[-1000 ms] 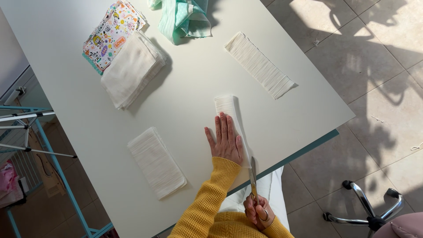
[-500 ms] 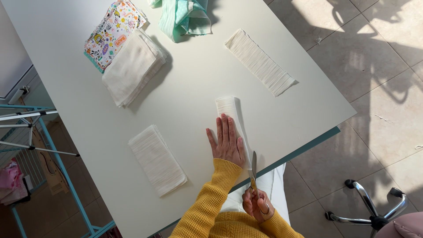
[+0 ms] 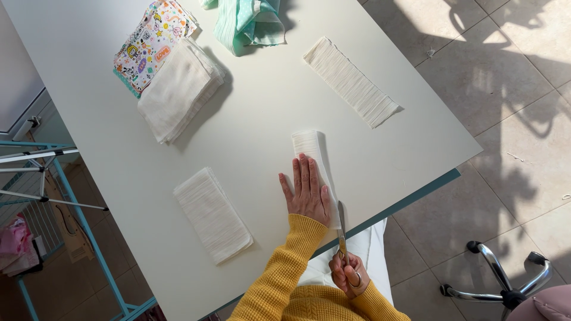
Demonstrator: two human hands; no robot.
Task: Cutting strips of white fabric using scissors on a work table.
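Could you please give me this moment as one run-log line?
left hand: flat on white fabric strip | right hand: holds scissors at strip's near edge | table: folded cloth stacks

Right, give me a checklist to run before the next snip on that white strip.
1. Left hand flat on the white fabric strip: ok.
2. Scissors gripped in the right hand: ok.
3. Blades lined up along the strip's right edge: ok.
4. Left fingers clear of the blades: ok, thumb fairly close.
5. Strip lying flat on the white table: ok.
6. How far the blades are open: cannot tell.
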